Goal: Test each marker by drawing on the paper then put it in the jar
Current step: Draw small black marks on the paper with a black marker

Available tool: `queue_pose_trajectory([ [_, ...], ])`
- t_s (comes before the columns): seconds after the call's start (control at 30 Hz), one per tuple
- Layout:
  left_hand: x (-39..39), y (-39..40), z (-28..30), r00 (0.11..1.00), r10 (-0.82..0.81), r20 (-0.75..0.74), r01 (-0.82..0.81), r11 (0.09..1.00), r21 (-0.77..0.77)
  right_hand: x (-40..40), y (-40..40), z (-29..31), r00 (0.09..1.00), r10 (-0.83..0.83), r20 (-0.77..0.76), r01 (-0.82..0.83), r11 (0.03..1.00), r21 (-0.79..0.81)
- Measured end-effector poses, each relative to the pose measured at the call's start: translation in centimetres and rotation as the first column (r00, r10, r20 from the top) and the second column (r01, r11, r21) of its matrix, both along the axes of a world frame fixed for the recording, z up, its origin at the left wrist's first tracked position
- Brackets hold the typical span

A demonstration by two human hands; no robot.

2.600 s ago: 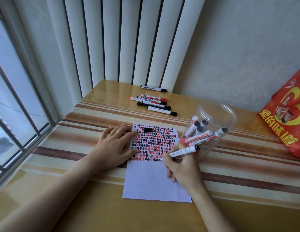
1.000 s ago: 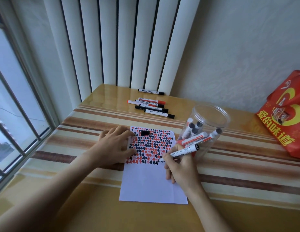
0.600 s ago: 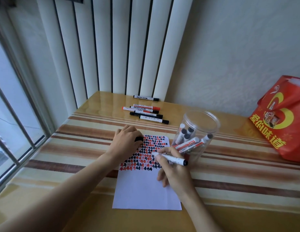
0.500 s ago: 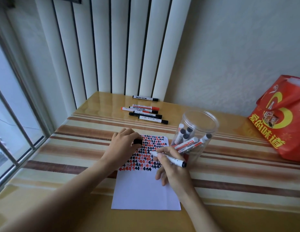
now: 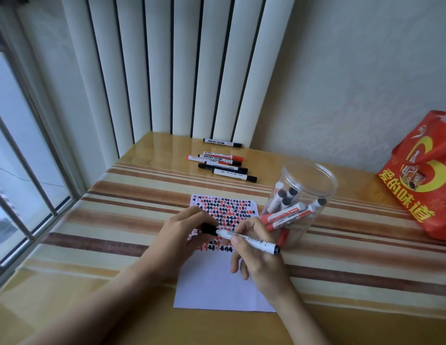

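A white sheet of paper (image 5: 217,287) lies on the table, its upper half covered in red and black marks. My right hand (image 5: 256,255) holds a white black-ink marker (image 5: 249,239) level above the paper. My left hand (image 5: 182,232) pinches the black cap (image 5: 209,229) against the marker's tip end. A clear plastic jar (image 5: 306,192) stands just right of the paper with several red and black markers inside.
Several more markers (image 5: 224,165) lie in a loose row near the back of the striped table (image 5: 117,220), by the vertical blinds. A red gift bag (image 5: 426,180) stands at the far right. A barred window runs along the left.
My right hand stopped drawing, lifted the marker and turned it level. My left hand left the paper, picked up the black cap lying on it and brought it to the marker's tip.
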State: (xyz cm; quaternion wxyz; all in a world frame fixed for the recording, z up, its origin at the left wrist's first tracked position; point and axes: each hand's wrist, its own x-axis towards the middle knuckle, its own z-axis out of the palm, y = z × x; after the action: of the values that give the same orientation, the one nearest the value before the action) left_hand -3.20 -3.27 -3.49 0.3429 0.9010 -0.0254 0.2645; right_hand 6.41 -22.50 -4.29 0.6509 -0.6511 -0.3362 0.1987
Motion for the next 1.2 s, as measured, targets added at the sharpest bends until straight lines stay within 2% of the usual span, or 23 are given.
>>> queue_pose_trajectory([
  [0.13, -0.2, -0.2, 0.1, 0.997, -0.073, 0.004, 0.072, 0.997, 0.04, 0.2, 0.2, 0.0, 0.999, 0.038, 0.038, -0.038, 0.999, -0.006],
  [0.27, -0.3, 0.3, 0.3, 1.0, -0.021, 0.0, 0.021, 0.999, 0.046, 0.7, -0.1, 0.4, 0.985, 0.043, -0.165, -0.036, 0.999, 0.04],
  [0.33, -0.4, 0.6, 0.3, 1.0, -0.004, -0.001, 0.004, 0.997, 0.082, 1.1, -0.3, 0.5, 0.983, -0.027, -0.181, 0.033, 0.999, 0.027],
  [0.4, -0.4, 0.9, 0.2, 1.0, 0.009, -0.008, -0.008, 0.988, 0.154, 1.7, -0.6, 0.3, 0.995, -0.058, -0.08, 0.055, 0.998, -0.038],
  [0.5, -0.4, 1.5, 0.0, 1.0, -0.001, -0.013, 0.003, 0.973, 0.232, 2.1, -1.0, -0.1, 0.982, -0.045, 0.183, 0.082, 0.976, -0.2],
  [0.6, 0.0, 1.8, -0.3, 0.999, -0.033, -0.026, 0.039, 0.954, 0.296, 1.8, -0.8, -0.3, 0.879, -0.007, 0.477, 0.145, 0.956, -0.253],
  [0.67, 0.3, 1.9, -0.6, 0.999, -0.043, -0.024, 0.048, 0.961, 0.273, 1.4, -0.5, -0.5, 0.812, 0.013, 0.584, 0.164, 0.955, -0.249],
  [0.87, 0.4, 1.8, -1.3, 0.999, -0.031, -0.029, 0.037, 0.976, 0.213, 1.2, 0.1, -1.1, 0.778, -0.028, 0.628, 0.217, 0.949, -0.227],
  [1.13, 0.6, 2.2, -1.9, 0.999, -0.048, -0.023, 0.052, 0.976, 0.21, 0.9, 0.4, -0.5, 0.742, -0.072, 0.666, 0.251, 0.952, -0.176],
  [1.2, 0.8, 2.4, -2.1, 0.999, -0.04, -0.019, 0.043, 0.982, 0.182, 1.0, 0.4, 0.3, 0.73, -0.104, 0.676, 0.248, 0.961, -0.12],
])
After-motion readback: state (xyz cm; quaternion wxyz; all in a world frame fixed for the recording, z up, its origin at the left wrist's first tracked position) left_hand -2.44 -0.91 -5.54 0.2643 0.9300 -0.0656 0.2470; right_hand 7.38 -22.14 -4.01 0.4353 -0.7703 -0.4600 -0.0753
